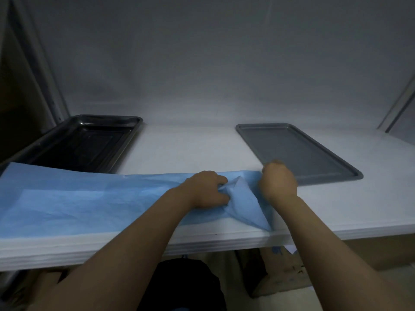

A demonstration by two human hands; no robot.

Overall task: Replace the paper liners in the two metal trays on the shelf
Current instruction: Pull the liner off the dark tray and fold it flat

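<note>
Glossy black metal tray (76,140), matt grey metal tray (298,151), creased blue paper liner (89,196), smooth white shelf (190,149)

Both bare forearms reach forward, side by side. The left hand (205,190) pinches a bunched fold of the blue paper sheet (89,198). The right hand (278,182), blurred, curls around the sheet's right end.

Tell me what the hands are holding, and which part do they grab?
The blue paper sheet, at its right end. The left hand grips a bunched-up fold there; the right hand, blurred, seems to pinch the sheet's far right corner.
</note>
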